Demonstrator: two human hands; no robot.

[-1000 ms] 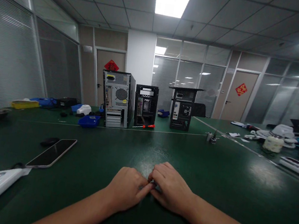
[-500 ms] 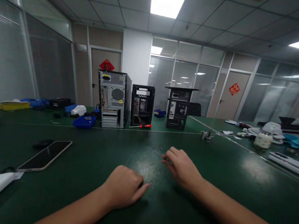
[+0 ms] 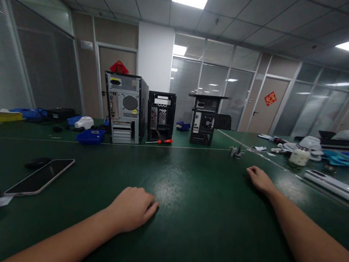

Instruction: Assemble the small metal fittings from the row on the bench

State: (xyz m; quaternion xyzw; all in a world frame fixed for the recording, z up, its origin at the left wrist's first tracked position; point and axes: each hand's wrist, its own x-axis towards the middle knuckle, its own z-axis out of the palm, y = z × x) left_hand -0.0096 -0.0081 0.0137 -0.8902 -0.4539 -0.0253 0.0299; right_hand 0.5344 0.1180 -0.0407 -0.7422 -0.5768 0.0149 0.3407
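Observation:
My left hand (image 3: 134,209) rests low on the green tabletop (image 3: 185,237), knuckles up. Its fingers are curled under and the thumb lies alongside; nothing shows in it. Farther out on the right, my right hand (image 3: 260,180) is closed, with the fingertips bent down and mostly hidden. Whether something small is inside it I cannot make out. Nearest to that hand stand small metal parts (image 3: 236,152), a little to its left and beyond it, not touched. A screwdriver with a red handle (image 3: 165,141) lies in front of the middle computer case (image 3: 160,118).
A large computer case (image 3: 125,108) and another with a flat panel on top (image 3: 204,120) stand at the back. A phone (image 3: 41,176), a mouse (image 3: 37,162) and a blue tray (image 3: 91,136) are left. A jar (image 3: 299,156) and a long white device (image 3: 333,185) are right.
My right hand has moved right and outward, away from the middle of the table. My left hand stays low on the table, its thumb now closer to the fingers. The view has shifted slightly.

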